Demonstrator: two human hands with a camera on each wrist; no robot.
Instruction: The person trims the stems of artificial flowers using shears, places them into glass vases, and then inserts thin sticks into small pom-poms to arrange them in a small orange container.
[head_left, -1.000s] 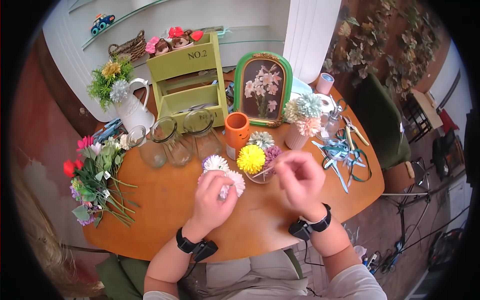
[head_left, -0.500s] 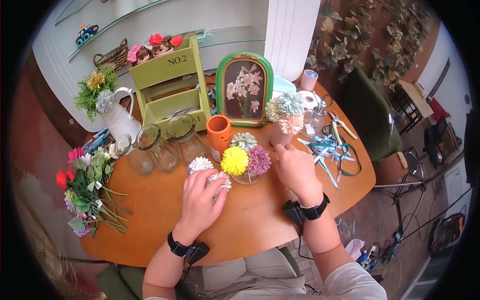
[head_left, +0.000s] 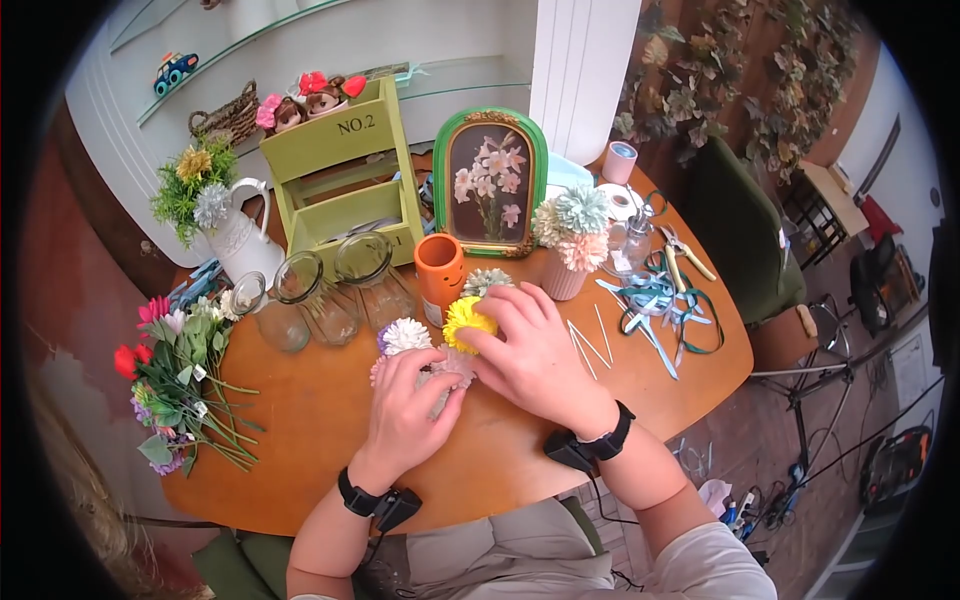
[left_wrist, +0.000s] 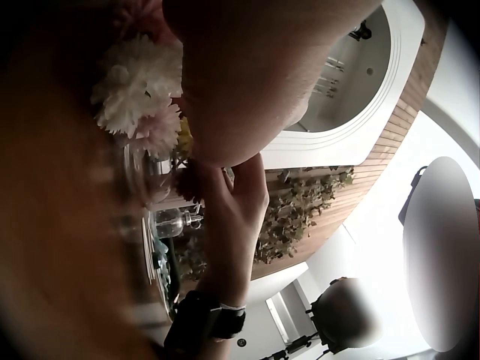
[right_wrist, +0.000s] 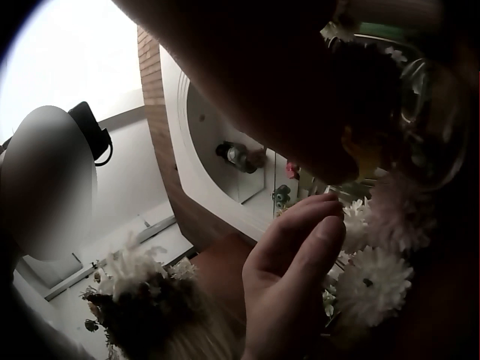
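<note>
My left hand (head_left: 405, 415) has its fingers and thumb curved round a pale pink flower (head_left: 455, 366), beside a white flower (head_left: 407, 336). My right hand (head_left: 540, 365) is at the yellow flower (head_left: 466, 322), thumb and fingers curled at its right side; it hides the purple flower and most of the clear bowl. A grey-green flower (head_left: 486, 281) shows behind. In the right wrist view, the left hand (right_wrist: 292, 274) is bent beside white flowers (right_wrist: 373, 286). The left wrist view shows the right hand (left_wrist: 234, 225) beyond the white flower (left_wrist: 139, 86).
White sticks (head_left: 590, 345), ribbons (head_left: 655, 300) and pliers (head_left: 685, 258) lie at the right. An orange cup (head_left: 438, 270), a pink vase of flowers (head_left: 564, 278) and a framed picture (head_left: 490, 185) stand behind. Glass jars (head_left: 330, 312) and loose flowers (head_left: 195, 375) are at the left.
My right hand has left the sticks on the table beside the pink vase and moved left to the yellow flower. The left hand stays by the pale flowers.
</note>
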